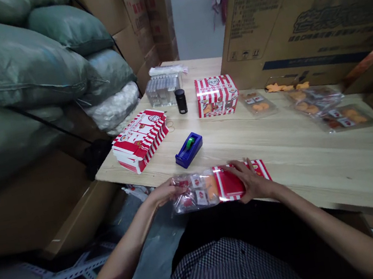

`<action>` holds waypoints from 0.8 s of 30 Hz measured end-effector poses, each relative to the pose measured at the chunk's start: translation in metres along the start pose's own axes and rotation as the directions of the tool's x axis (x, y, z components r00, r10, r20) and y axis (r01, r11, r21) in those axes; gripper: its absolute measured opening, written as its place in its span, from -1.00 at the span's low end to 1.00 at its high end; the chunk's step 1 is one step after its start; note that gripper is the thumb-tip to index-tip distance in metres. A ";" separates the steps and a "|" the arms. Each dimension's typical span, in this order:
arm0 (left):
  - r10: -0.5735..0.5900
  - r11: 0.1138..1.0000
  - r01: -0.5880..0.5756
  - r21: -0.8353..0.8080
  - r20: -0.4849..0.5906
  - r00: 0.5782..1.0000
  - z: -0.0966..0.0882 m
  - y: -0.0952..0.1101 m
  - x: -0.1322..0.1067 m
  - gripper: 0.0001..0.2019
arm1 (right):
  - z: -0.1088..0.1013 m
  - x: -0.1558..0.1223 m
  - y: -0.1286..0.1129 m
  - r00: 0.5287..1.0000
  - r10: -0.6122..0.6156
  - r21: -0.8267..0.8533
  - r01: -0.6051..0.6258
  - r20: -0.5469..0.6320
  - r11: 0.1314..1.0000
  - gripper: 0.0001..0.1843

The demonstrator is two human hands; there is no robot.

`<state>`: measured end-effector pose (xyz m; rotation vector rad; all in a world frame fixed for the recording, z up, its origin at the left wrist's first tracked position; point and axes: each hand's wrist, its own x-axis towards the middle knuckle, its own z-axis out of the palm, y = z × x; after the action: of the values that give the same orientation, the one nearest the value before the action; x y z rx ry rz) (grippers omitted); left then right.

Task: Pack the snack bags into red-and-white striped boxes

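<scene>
A clear plastic bag of small toy food pieces (195,191) lies at the near edge of the wooden table (319,154), its right end inside a red-and-white striped carton (232,182). My left hand (165,193) grips the bag's left end with curled fingers. My right hand (251,181) lies over the striped carton, fingers wrapped on it.
A blue tape dispenser (189,149) sits just beyond my hands. A stack of flat striped cartons (140,140) lies at the left. An assembled striped box (217,95), a black cylinder (181,101) and clear trays (163,89) stand farther back. Bagged toy sets (325,105) lie right. Large cardboard boxes (311,7) rise behind.
</scene>
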<state>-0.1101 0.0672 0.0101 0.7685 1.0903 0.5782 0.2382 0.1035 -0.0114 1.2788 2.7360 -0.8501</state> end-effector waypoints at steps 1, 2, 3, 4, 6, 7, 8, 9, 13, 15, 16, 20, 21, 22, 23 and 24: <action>-0.011 1.000 0.011 -0.015 0.004 1.000 0.000 -0.001 0.004 -0.64 | 0.000 -0.001 0.001 1.000 0.008 0.001 -0.008 0.000 1.000 0.31; -0.012 0.999 0.013 -0.035 0.004 1.000 0.000 -0.002 0.008 -0.61 | 0.001 -0.001 0.002 1.000 0.015 0.002 -0.015 -0.004 1.000 0.29; -0.006 0.998 0.006 -0.057 -0.001 1.000 0.000 -0.004 0.011 -0.57 | 0.001 -0.002 0.003 1.000 0.021 0.004 -0.021 -0.013 1.000 0.28; 0.007 0.997 -0.008 -0.077 -0.010 1.000 0.000 -0.005 0.014 -0.53 | 0.001 -0.003 0.004 0.999 0.027 0.007 -0.027 -0.026 1.000 0.27; 0.045 0.994 -0.048 -0.096 -0.030 0.999 0.001 -0.008 0.018 -0.51 | 0.002 -0.006 0.004 0.998 0.033 0.010 -0.033 -0.054 0.999 0.27; 0.061 0.993 -0.064 -0.103 -0.027 0.998 0.001 -0.010 0.019 -0.51 | 0.003 -0.007 0.004 0.998 0.031 0.010 -0.031 -0.062 0.999 0.27; 0.072 0.991 -0.074 -0.109 -0.014 0.997 0.001 -0.011 0.020 -0.51 | 0.003 -0.008 0.002 0.997 0.026 0.006 -0.026 -0.066 1.000 0.28; 0.078 0.991 -0.077 -0.112 0.007 0.997 0.000 -0.012 0.020 -0.51 | 0.004 -0.009 0.001 0.997 0.020 0.001 -0.020 -0.068 1.000 0.28; 0.096 0.987 -0.086 -0.139 0.070 0.993 -0.002 -0.018 0.023 -0.56 | 0.007 -0.012 -0.007 0.998 0.029 -0.003 -0.029 -0.063 1.000 0.28; 0.119 0.980 -0.105 -0.166 0.077 0.990 -0.002 -0.021 0.025 -0.55 | 0.009 -0.013 -0.010 0.997 0.052 0.001 -0.052 -0.059 0.999 0.30; 0.129 0.978 -0.112 -0.176 0.087 0.988 -0.002 -0.022 0.027 -0.54 | 0.009 -0.014 -0.010 0.997 0.059 0.000 -0.059 -0.057 0.998 0.31; 0.130 0.979 -0.102 -0.176 0.156 0.979 -0.006 -0.024 0.030 -0.56 | 0.011 -0.017 -0.013 0.998 0.059 -0.007 -0.059 -0.039 0.998 0.31; 0.126 0.981 -0.097 -0.169 0.168 0.978 -0.010 -0.023 0.030 -0.60 | 0.012 -0.019 -0.014 0.997 0.056 -0.002 -0.056 -0.046 0.998 0.29; 0.121 0.983 -0.093 -0.160 0.178 0.977 -0.014 -0.022 0.030 -0.63 | 0.013 -0.020 -0.016 0.997 0.054 0.003 -0.054 -0.062 0.999 0.28; 0.116 0.985 -0.088 -0.151 0.187 0.975 -0.018 -0.020 0.029 -0.64 | 0.014 -0.021 -0.018 0.995 0.053 0.008 -0.052 -0.081 0.999 0.26; 0.110 0.986 -0.083 -0.142 0.198 0.974 -0.022 -0.019 0.027 -0.64 | 0.016 -0.021 -0.021 0.993 0.052 0.011 -0.051 -0.102 0.999 0.25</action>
<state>-0.1197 0.0818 -0.0255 0.7504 0.8193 0.6330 0.2342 0.0700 -0.0106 1.4265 2.7644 -0.8144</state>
